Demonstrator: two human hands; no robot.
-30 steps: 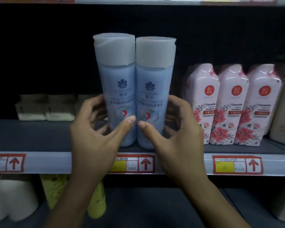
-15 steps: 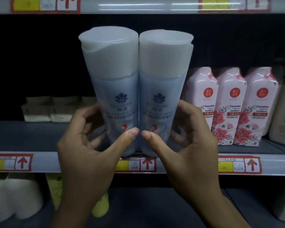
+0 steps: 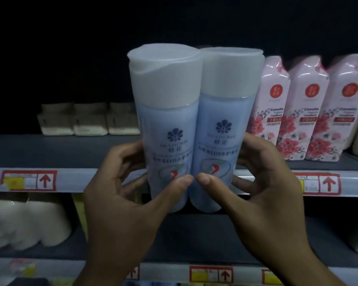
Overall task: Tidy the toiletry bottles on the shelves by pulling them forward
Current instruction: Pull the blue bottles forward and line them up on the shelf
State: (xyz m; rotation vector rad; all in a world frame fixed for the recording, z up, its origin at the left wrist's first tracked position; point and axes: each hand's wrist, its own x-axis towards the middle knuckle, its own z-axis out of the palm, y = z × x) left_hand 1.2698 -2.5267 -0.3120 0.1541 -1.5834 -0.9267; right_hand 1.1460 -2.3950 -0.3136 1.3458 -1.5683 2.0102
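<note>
Two pale blue bottles with wide white caps stand side by side, touching. My left hand [image 3: 128,195] grips the left blue bottle [image 3: 167,129] low down, thumb across its front. My right hand [image 3: 258,193] grips the right blue bottle [image 3: 223,120] the same way. Both bottles are upright and held out in front of the middle shelf's front edge [image 3: 74,178], their bases below the level of that edge. My thumbs almost meet at the bottles' lower fronts.
Three pink flowered Camellia bottles [image 3: 302,108] stand at the right of the same shelf. Small pale boxes [image 3: 89,118] sit far back at the left. White rounded packs [image 3: 25,221] fill the lower shelf's left side. Red-framed price tags [image 3: 29,180] line the shelf edges.
Both hands have brought the two blue bottles forward off the shelf surface and lower, past the shelf's front edge. The view has tilted down, so the upper shelf edge is out of sight.
</note>
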